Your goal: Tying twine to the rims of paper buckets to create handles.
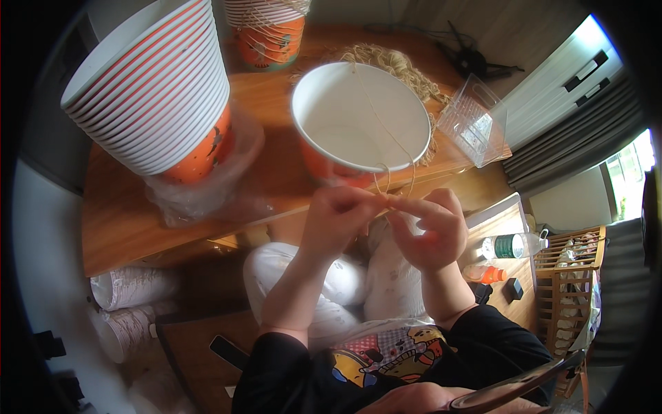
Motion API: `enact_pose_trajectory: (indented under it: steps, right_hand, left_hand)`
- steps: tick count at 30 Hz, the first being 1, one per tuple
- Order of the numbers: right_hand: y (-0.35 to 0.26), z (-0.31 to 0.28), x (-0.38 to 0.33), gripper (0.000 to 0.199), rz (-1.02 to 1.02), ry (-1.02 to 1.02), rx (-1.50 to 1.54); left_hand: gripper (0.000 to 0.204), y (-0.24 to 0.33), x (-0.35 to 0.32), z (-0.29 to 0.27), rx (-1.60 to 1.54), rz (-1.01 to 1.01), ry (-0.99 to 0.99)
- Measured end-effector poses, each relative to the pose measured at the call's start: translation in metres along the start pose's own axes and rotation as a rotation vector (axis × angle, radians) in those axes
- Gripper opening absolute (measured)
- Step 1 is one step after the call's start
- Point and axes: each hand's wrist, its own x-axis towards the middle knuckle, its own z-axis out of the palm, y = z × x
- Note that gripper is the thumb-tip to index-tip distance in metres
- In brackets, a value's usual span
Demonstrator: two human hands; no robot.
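Observation:
A large paper bucket [355,114], white inside and orange outside, stands on the wooden table in front of me. Thin tan twine [387,129] runs across its opening from the far rim and loops over the near rim to my fingers. My left hand [339,215] and my right hand [433,231] meet just before the bucket, over my lap. Both pinch the twine between thumb and fingertips, so its exact knot or end is hidden. On the left leans a tall stack of nested buckets [155,93], its base wrapped in a clear plastic bag [200,196].
Another bucket stack [270,36] with twine round it stands farther back. Loose twine [389,61] lies behind the bucket, with a clear plastic basket [476,121] to the right. Bottles [510,246] and a wooden rack [569,269] are at right. A phone [229,352] lies lower left.

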Motion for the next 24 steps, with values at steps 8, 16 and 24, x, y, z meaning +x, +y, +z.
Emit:
enact_pose_trajectory:
  steps: [8, 16, 24]
  right_hand:
    - [0.004, 0.004, -0.002, 0.037, -0.001, 0.054, 0.022]
    - [0.01, 0.01, -0.01, 0.037, 0.27, 0.002, 0.362]
    - [0.011, 0.013, -0.01, 0.041, 0.324, -0.04, 0.419]
  left_hand:
    - [0.012, 0.0, -0.001, 0.005, 0.026, -0.011, 0.022]
    - [0.01, 0.002, 0.001, 0.012, 0.105, 0.055, 0.164]
    - [0.007, 0.0, -0.001, 0.011, 0.039, 0.096, 0.14]
